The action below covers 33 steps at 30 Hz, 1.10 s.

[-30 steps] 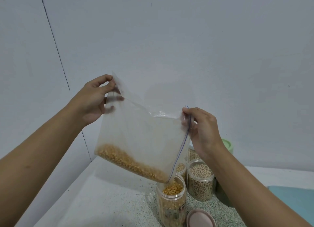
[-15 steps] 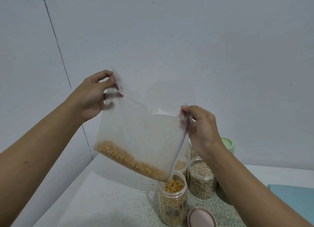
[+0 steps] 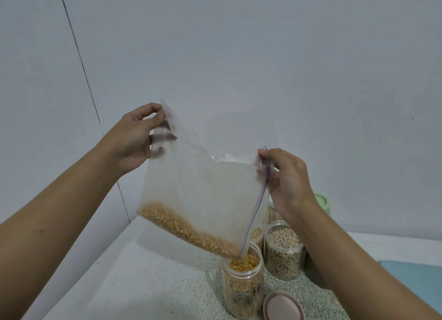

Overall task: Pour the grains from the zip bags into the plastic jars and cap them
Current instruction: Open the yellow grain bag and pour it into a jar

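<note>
Little shifts; left grip (image 3: pixel 134 142) and right grip (image 3: pixel 284 178) keep pinching the zip bag (image 3: pixel 203 195), its low corner over the jar (image 3: pixel 241 293); grains (image 3: pixel 186 231) keep trickling in, jar nearly full.

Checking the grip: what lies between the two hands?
The zip bag, pinched by the left hand at one corner and the right hand at the zipper end, hangs between them; head view.

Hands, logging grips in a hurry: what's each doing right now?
Left hand: pinches a corner of the clear plastic zip bag.
Right hand: pinches that bag's zipper edge.
</note>
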{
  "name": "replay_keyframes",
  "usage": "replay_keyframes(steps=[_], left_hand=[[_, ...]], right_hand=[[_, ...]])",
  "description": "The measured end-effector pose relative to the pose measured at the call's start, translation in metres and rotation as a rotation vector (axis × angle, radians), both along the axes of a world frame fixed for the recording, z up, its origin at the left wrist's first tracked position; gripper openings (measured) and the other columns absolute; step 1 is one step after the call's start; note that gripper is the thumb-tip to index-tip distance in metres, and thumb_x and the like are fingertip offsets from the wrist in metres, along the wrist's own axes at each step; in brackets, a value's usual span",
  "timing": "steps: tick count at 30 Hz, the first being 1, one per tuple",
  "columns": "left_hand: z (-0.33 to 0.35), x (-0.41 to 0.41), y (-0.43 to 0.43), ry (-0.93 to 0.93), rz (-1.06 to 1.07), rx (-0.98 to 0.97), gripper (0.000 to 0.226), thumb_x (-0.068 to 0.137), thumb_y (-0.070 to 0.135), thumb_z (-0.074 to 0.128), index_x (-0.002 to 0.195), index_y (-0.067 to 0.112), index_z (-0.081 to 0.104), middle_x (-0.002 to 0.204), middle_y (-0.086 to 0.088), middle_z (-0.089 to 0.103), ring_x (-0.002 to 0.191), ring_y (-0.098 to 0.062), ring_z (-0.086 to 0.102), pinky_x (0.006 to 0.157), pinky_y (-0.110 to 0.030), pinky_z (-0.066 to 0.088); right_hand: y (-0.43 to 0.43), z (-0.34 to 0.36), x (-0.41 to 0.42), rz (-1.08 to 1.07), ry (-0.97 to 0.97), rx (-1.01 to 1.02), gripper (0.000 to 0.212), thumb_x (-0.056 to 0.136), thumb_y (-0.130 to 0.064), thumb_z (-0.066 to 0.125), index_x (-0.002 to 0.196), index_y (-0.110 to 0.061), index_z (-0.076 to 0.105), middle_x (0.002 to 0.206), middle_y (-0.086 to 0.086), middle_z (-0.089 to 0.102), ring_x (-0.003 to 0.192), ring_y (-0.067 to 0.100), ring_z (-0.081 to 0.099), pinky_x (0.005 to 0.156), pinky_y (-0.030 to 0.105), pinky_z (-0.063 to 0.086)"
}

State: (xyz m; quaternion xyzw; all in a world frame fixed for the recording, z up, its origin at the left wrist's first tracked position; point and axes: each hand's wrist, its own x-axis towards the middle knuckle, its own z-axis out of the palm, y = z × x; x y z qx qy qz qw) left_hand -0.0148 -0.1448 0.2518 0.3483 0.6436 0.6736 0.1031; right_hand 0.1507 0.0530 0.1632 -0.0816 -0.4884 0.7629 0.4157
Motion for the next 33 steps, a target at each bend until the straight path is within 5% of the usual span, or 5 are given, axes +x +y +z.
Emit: replay_keyframes(steps=[20, 33], left_hand=[[0.010, -0.002, 0.013, 0.019, -0.002, 0.010, 0.021, 0.105, 0.025, 0.055, 0.087, 0.028, 0.066, 0.083, 0.004, 0.069, 0.071, -0.017, 0.069, 0.070, -0.037, 0.038], [0.013, -0.001, -0.004, 0.037, 0.024, 0.019, 0.021, 0.104, 0.025, 0.057, 0.084, 0.027, 0.065, 0.082, 0.004, 0.068, 0.074, -0.018, 0.070, 0.071, -0.038, 0.039]], right_hand=[[0.010, 0.004, 0.002, 0.002, 0.013, -0.004, 0.007, 0.091, -0.001, 0.065, 0.085, 0.000, 0.062, 0.066, 0.002, 0.055, 0.061, 0.015, 0.050, 0.065, 0.028, 0.041], [-0.001, 0.002, -0.001, 0.054, 0.055, -0.045, 0.017, 0.089, -0.001, 0.066, 0.073, -0.002, 0.062, 0.066, 0.004, 0.054, 0.061, 0.014, 0.052, 0.057, 0.022, 0.047]])
